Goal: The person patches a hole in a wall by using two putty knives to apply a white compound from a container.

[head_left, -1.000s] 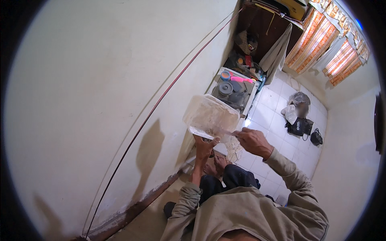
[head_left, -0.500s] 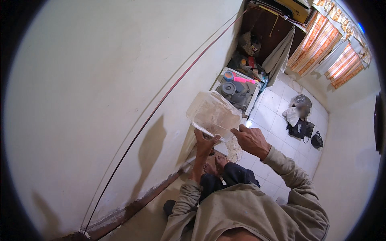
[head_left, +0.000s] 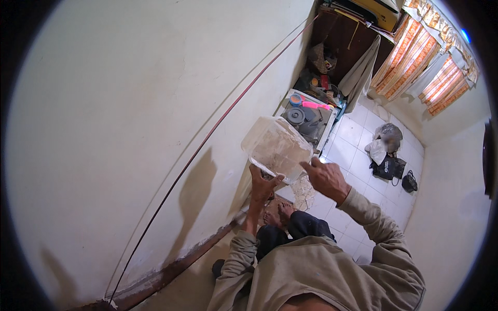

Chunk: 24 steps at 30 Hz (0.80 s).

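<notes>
A translucent white plastic tub (head_left: 282,145) is tilted in front of me, its inside smeared with pale, chalky residue. My left hand (head_left: 262,182) is closed on its near left edge, thumb along the rim. At the near right rim is my right hand (head_left: 329,180), with its fingers curled together and the thumb pointing toward the tub. Whatever those fingers hold is too thin and pale to make out against the tub wall. My bare feet (head_left: 277,213) show on the floor below, beyond my dark trousers.
A dark red cable (head_left: 207,136) runs slantwise along the cream wall (head_left: 129,103) at left. Beyond the tub, a low table (head_left: 324,140) carries a pink-handled item (head_left: 315,105) and a grey round container (head_left: 295,116). Bags (head_left: 385,166) lie on the white tiles at right.
My right hand has shifted slightly right, away from the tub's inside. The tub and my left hand are almost where they were.
</notes>
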Tool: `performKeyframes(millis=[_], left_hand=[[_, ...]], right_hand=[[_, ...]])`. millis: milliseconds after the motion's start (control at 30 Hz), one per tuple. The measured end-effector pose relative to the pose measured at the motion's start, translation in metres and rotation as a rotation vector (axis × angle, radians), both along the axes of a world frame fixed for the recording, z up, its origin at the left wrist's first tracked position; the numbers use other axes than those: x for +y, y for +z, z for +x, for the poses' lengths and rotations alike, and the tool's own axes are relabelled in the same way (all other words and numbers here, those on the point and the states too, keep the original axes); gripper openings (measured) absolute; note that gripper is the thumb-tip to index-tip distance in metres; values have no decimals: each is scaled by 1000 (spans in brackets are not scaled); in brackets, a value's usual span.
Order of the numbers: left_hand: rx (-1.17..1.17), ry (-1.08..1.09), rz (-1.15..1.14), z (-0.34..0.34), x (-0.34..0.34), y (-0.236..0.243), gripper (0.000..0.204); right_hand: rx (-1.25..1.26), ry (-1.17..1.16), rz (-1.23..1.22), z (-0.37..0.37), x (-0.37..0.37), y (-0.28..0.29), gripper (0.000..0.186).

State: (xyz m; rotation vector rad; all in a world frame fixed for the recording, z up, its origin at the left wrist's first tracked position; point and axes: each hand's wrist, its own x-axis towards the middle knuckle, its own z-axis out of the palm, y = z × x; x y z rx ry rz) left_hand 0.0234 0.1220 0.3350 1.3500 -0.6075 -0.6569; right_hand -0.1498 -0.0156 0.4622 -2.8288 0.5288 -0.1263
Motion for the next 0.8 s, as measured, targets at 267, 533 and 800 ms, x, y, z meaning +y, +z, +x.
performKeyframes(millis=[267, 533, 800], left_hand=[[-150, 32, 55, 6, -1, 6, 88], [142, -53, -55, 9, -2, -10, 107], [293, -85, -2, -5, 6, 0, 100]], right_hand=[[-36, -90, -50, 5, 7, -20, 36], [-107, -112, 68, 3, -1, 8, 30], [-183, -132, 277, -13, 17, -29, 26]])
